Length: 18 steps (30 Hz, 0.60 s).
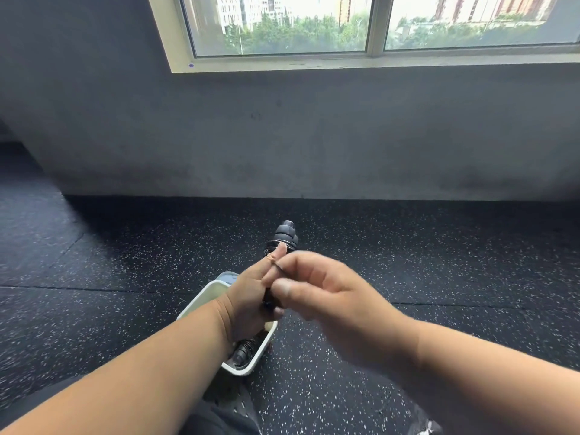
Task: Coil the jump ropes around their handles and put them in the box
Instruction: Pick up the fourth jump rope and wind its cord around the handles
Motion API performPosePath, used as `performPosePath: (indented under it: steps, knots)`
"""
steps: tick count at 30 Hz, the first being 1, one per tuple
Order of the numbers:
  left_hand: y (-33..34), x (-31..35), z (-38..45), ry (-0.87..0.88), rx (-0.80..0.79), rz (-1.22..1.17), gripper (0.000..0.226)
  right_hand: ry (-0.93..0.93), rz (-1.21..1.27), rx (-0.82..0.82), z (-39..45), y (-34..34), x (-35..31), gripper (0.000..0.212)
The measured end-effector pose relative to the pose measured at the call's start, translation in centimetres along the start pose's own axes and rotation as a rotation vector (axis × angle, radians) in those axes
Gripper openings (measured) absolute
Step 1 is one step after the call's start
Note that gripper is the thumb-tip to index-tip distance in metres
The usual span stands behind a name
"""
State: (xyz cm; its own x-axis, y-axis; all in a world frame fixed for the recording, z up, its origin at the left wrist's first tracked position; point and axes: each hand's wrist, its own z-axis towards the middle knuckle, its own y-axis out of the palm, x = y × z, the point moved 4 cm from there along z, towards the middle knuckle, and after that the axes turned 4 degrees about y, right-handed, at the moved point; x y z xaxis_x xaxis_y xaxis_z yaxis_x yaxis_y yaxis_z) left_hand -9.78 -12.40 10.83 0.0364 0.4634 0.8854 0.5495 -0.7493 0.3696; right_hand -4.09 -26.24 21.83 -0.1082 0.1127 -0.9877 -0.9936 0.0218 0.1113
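My left hand (251,296) grips black jump rope handles (284,238) wrapped in coils of thin black rope, their top ends sticking up past my thumb. My right hand (317,287), blurred, pinches the thin rope strand (280,267) next to my left thumb. Below my hands a white box (201,301) sits on the floor. Another coiled black jump rope (246,351) lies in its near end. My left forearm hides much of the box.
The floor (125,262) is black rubber with white speckles. A grey wall (314,136) rises ahead under a window (376,26). My dark-clothed legs (226,412) are at the bottom edge.
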Motion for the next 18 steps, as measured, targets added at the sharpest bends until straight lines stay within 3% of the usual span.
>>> performPosePath:
  steps: [3, 7, 12, 15, 18]
  knots:
    - [-0.3, 0.4, 0.2, -0.028, 0.142, 0.034, 0.044, -0.027, 0.085, 0.136, 0.7, -2.6, -0.1, 0.028]
    - [-0.5, 0.4, 0.0, -0.092, 0.252, 0.065, 0.046, -0.048, 0.175, 0.192, 0.9, -3.9, 0.2, 0.017]
    - [-1.2, 0.3, 0.3, -0.032, 0.356, -0.019, 0.019, 0.021, 0.335, 0.327, 1.4, -5.5, 1.2, 0.026]
    - [-0.8, 0.1, -0.3, -0.124, 0.259, -0.067, 0.01, 0.204, 0.207, 0.345, 1.7, -6.3, 1.7, 0.026]
    - [-0.5, -0.9, -0.8, -0.118, 0.249, 0.173, 0.008, 0.387, -0.092, 0.152, 1.8, -6.4, 1.8, 0.026]
